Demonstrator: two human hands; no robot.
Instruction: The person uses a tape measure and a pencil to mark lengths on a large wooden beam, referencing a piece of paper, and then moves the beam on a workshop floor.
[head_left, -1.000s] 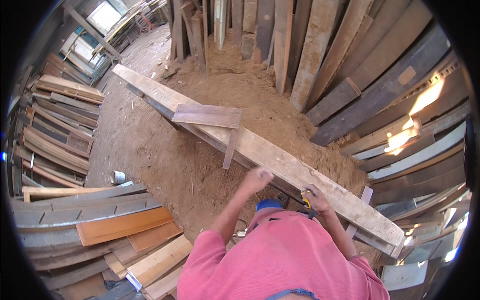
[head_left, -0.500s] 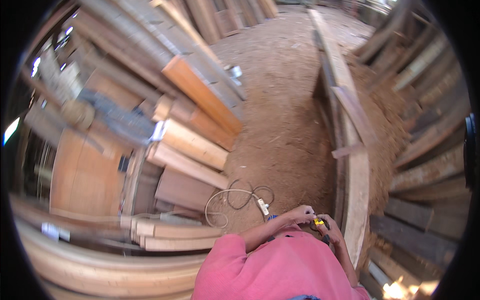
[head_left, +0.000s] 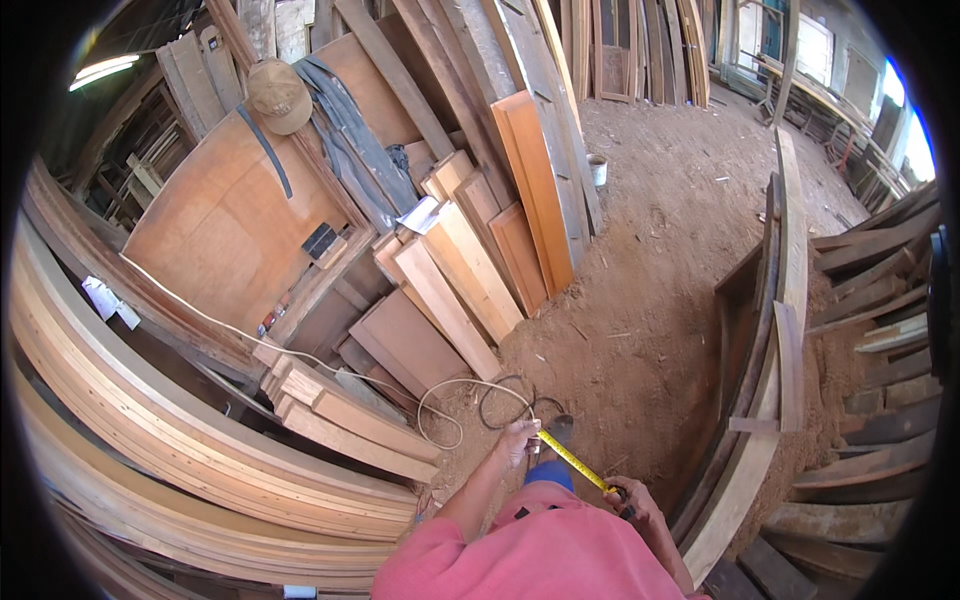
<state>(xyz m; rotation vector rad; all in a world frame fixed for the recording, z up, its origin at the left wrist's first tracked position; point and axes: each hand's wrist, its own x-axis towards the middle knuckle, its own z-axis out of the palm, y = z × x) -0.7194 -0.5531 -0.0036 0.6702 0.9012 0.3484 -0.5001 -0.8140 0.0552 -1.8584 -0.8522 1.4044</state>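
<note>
On my feed the left hand [head_left: 517, 443] seems to pinch the free end of the yellow measuring tape [head_left: 572, 461], and the right hand [head_left: 645, 507] wraps its dark case [head_left: 627, 512]; the blade spans between them, before the pink shirt [head_left: 540, 550]. I'd want it taut and untwisted, with fingers clear of the markings.

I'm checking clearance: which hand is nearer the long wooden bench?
Right: the right hand is close on the bench's left; the left hand is farther left.
</note>
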